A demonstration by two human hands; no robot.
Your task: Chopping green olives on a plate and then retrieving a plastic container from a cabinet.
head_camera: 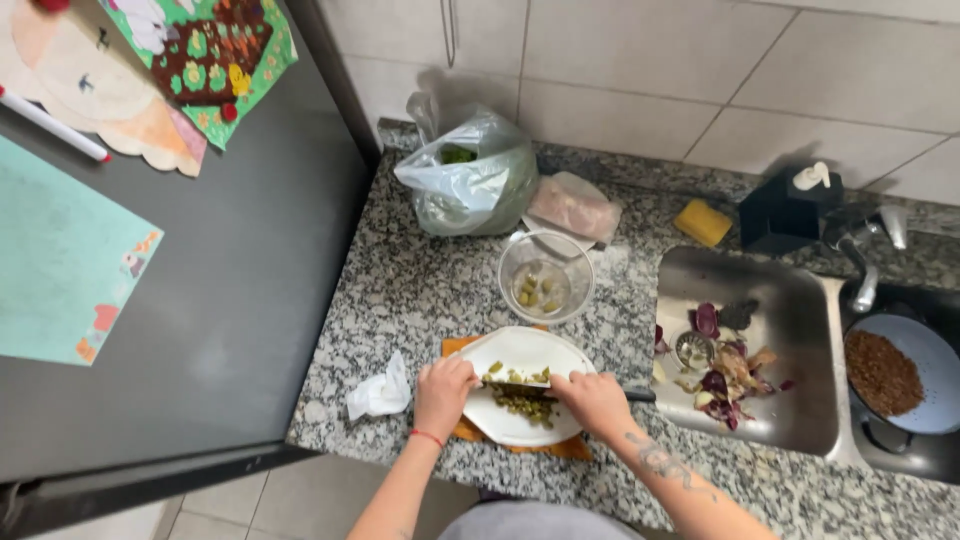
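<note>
Here both hands close on a knife: left hand (443, 392) hides its tip; right hand (594, 398) its handle.

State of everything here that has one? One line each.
left hand: pressing the knife's spine
right hand: gripping the knife handle
knife: flat across the white plate
white plate: holds chopped green bits
clear cup: upright, open, few olives inside
plastic bag: open, greens inside
sink: vegetable scraps over the drain
pan: uncovered, brown contents
</note>
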